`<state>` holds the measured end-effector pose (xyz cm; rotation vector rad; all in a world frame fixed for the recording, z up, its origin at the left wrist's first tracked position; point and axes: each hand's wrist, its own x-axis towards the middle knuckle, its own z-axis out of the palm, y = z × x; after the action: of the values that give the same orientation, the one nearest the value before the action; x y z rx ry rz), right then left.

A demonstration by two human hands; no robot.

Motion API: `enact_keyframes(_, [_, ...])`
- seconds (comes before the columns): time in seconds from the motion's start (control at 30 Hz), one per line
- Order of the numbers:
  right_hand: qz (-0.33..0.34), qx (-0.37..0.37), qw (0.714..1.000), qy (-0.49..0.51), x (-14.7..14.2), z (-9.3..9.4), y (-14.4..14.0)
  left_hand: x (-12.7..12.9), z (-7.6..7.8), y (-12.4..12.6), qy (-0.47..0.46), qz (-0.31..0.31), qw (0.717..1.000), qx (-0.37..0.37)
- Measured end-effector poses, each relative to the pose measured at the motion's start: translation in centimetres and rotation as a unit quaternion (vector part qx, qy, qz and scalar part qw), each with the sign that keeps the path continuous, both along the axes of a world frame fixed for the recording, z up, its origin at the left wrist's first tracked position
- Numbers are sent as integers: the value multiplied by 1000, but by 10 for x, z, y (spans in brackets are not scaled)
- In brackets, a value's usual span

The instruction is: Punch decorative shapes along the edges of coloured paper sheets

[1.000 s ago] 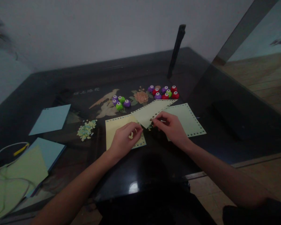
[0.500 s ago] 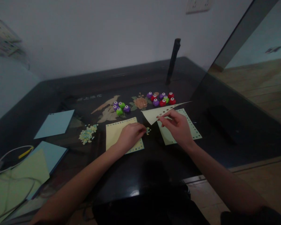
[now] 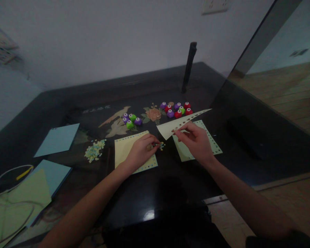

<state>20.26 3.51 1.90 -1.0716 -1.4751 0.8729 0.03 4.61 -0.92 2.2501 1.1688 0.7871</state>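
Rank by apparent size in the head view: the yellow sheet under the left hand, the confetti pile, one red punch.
1. Yellow sheet, partly under the left hand.
2. Confetti pile.
3. Red punch, though it sits farther away.

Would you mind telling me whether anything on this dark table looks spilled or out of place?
Yes: small paper punch-outs lie loose in a pile left of the yellow punched sheet, and a few more are scattered by the left hand. The right hand holds a pale sheet tilted off the table.
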Motion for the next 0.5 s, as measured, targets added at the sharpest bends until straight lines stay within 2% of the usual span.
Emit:
enact_keyframes(0.1, [8,9,1000,-9,-1,-1,-1,0,5,-1,-92,24,991,-96])
enact_keyframes(0.17, [17,22,999,-24,-2,-1,-3,2,8,-2,-194,37,960,-198])
enact_keyframes(0.2, [21,29,999,-36,-3,-1,-4,3,9,-2,-257,42,932,-251])
enact_keyframes(0.3, [39,60,993,-89,-6,0,-8,5,10,-4,-429,59,823,-367])
enact_keyframes(0.33, [47,68,991,-110,-7,0,-10,5,10,-4,-467,68,793,-386])
enact_keyframes(0.4, [67,71,985,-142,-10,0,-11,5,10,-3,-507,86,761,-395])
enact_keyframes(0.5, [101,13,984,-144,-14,-3,-10,2,12,-1,-523,113,765,-358])
